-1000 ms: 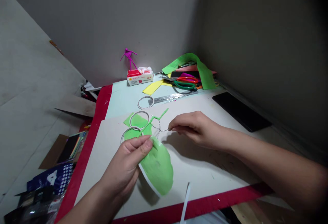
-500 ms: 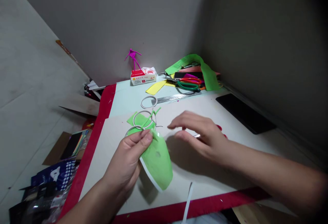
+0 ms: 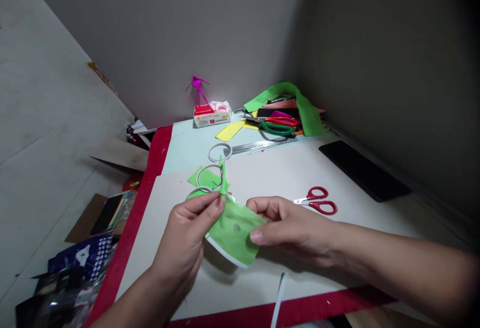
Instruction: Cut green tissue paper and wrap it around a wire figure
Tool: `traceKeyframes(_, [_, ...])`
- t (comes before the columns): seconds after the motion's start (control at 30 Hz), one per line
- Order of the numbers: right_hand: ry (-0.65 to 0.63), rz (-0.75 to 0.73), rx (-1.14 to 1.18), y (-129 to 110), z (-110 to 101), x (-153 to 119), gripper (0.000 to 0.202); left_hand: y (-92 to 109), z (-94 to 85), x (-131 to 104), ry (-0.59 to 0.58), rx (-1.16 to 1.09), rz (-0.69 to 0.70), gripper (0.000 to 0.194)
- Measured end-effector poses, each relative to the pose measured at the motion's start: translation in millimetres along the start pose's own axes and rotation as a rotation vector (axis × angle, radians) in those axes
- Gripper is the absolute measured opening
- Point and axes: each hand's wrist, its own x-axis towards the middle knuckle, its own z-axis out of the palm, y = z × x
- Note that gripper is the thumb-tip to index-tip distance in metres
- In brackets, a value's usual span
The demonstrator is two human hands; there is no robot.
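Observation:
Between my hands is a piece of green crepe paper (image 3: 234,230) with a white strip along its lower edge and a small dark spot in the middle. My left hand (image 3: 191,225) pinches its upper left corner, where a twisted wire partly wrapped in green (image 3: 224,175) sticks up. My right hand (image 3: 288,225) grips the paper's right edge between thumb and fingers. Just beyond my left hand, rolls of white tape (image 3: 197,175) lie on the table beside another green scrap (image 3: 193,175). Red-handled scissors (image 3: 318,200) rest past my right hand, their blades partly hidden.
A black phone-like slab (image 3: 365,170) lies at the right. Thin wires (image 3: 255,146), yellow paper (image 3: 229,131), green-handled scissors (image 3: 277,128) and a green strip (image 3: 311,113) are at the back. A pink figure (image 3: 197,85) stands over a small box (image 3: 212,114). A white strip (image 3: 278,300) crosses the front edge.
My right hand has moved left and down and taken hold of the green paper's right edge. The paper has swung up to the right, and the red scissors now show more.

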Motion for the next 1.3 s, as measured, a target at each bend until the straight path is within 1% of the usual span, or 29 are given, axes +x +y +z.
traceKeyframes(0.13, [0.073,-0.107,0.057,-1.3,0.9,2.4,0.021,-0.6,-0.7,0.7,0.046,0.001,0.056,0.025])
traceKeyframes(0.27, [0.135,-0.143,0.048,-2.7,-0.4,5.7,0.016,0.1,-0.7,2.9,0.062,0.01,0.058,0.028])
traceKeyframes(0.4, [0.201,-0.194,0.016,-4.0,-3.2,7.1,0.016,3.0,-1.9,4.5,0.06,-0.03,0.041,0.03])
traceKeyframes(0.47, [0.233,-0.207,-0.017,-5.5,-5.2,6.7,0.016,5.7,-3.4,4.2,0.029,-0.034,0.019,0.033])
traceKeyframes(0.57, [0.254,-0.228,-0.059,-11.7,-10.7,5.3,0.017,10.9,-6.3,2.9,-0.027,-0.023,0.022,0.038])
traceKeyframes(0.67, [0.214,-0.254,-0.11,-23.4,-20.2,4.3,0.016,16.0,-9.4,1.3,-0.065,-0.011,0.042,0.042])
traceKeyframes(0.8, [0.117,-0.19,-0.271,-39.4,-35.3,5.5,0.014,20.6,-13.2,-1.5,-0.124,-0.016,0.059,0.036])
traceKeyframes(0.87, [0.086,-0.171,-0.26,-43.7,-41.7,6.4,0.015,23.1,-15.2,-3.3,-0.169,-0.04,0.04,0.034])
traceKeyframes(0.97, [0.037,-0.202,-0.155,-44.8,-49.4,7.1,0.016,28.1,-17.2,-6.0,-0.258,-0.133,-0.029,0.033])
traceKeyframes(1.03, [-0.051,-0.208,-0.15,-43.8,-52.8,7.3,0.016,30.5,-17.6,-7.6,-0.348,-0.235,-0.056,0.033])
traceKeyframes(1.1, [-0.178,-0.197,-0.264,-42.8,-53.2,7.5,0.017,30.1,-17.2,-9.1,-0.45,-0.333,-0.059,0.037])
traceKeyframes(1.17, [-0.258,-0.225,-0.471,-41.9,-49.1,7.4,0.015,26.0,-16.2,-10.5,-0.548,-0.397,-0.058,0.041])
traceKeyframes(1.23, [-0.254,-0.308,-0.692,-40.8,-40.9,6.7,0.011,19.4,-14.6,-11.8,-0.639,-0.429,-0.077,0.044])
traceKeyframes(1.3, [-0.229,-0.372,-0.818,-38.6,-30.9,4.9,0.008,12.4,-12.4,-12.9,-0.699,-0.431,-0.121,0.046])
